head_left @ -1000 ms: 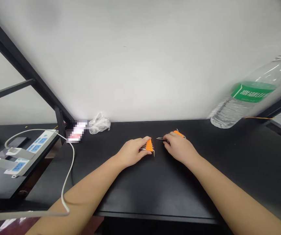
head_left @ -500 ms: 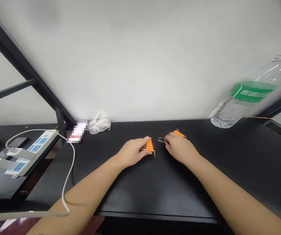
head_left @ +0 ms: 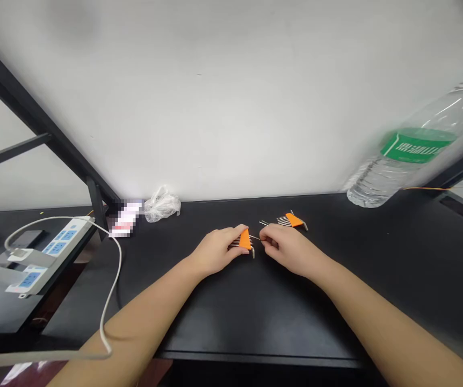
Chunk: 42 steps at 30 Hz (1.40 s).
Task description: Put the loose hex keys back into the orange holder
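Observation:
My left hand (head_left: 217, 251) pinches an orange hex key holder (head_left: 245, 239) between thumb and fingers, with several metal keys through it and a bent key end at its near right corner. My right hand (head_left: 286, 244) is closed on a thin metal hex key (head_left: 255, 237), whose tip points left and reaches close to the holder's right side; whether it touches I cannot tell. Behind my right hand a second orange hex key holder (head_left: 294, 219) lies on the black table, filled with several keys. Thin loose rods (head_left: 263, 223) show just beyond my right fingers.
A large clear bottle with a green label (head_left: 419, 145) stands at the back right by the wall. A crumpled plastic bag (head_left: 162, 205) lies at the back left. At far left is a power strip (head_left: 54, 252) with plugs; its white cable (head_left: 113, 285) loops over my left forearm.
My right hand has moved left and slightly nearer, bringing a hex key towards the left holder. The second holder is now uncovered. My left hand stays about where it was.

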Tool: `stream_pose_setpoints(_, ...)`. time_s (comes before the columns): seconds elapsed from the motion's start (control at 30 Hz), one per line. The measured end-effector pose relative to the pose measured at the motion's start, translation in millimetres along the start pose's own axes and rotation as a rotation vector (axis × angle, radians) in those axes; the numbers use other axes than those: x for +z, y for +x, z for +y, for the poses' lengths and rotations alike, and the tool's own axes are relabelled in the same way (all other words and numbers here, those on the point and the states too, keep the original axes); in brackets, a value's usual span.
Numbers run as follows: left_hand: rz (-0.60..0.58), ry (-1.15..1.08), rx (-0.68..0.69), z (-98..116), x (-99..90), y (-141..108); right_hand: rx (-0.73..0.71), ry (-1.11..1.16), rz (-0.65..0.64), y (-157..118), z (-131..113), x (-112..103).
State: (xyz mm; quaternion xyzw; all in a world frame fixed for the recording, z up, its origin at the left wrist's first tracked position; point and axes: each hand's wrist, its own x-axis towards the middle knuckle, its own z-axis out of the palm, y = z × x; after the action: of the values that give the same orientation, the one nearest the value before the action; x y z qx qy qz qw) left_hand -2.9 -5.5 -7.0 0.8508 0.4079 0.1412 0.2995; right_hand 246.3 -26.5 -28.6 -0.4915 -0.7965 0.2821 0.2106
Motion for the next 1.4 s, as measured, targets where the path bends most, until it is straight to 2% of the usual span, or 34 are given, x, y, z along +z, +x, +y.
stream_pose_setpoints(0.6,-0.027,0.031,0.052,-1,-1.0,2,-0.101,-0.055,0.088,-5,-5,-1)
stream_pose_setpoints(0.77,-0.030,0.060,0.125,0,-1.0,3,-0.150,0.094,0.098,-2,-19,2)
stream_pose_setpoints(0.93,-0.029,0.058,0.154,2,5.2,4,-0.090,0.294,0.090,1,-27,7)
stream_pose_setpoints(1.03,-0.039,0.083,0.149,3,8.2,3,-0.051,0.357,0.076,2,-22,7)
stream_pose_setpoints(1.1,-0.055,0.104,0.141,3,8.5,3,0.004,0.295,0.125,4,-12,5)
stream_pose_setpoints(1.2,-0.069,0.120,0.117,2,7.4,2,0.129,0.046,0.278,7,12,0)
stream_pose_setpoints(1.23,-0.064,0.119,0.107,1,6.9,2,0.162,-0.031,0.295,8,20,-1)
stream_pose_setpoints(1.33,-0.034,0.105,0.086,-2,6.3,2,0.210,-0.194,0.228,9,39,-2)
stream_pose_setpoints(1.4,-0.020,0.100,0.082,-4,6.6,2,0.210,-0.294,0.149,10,44,-1)
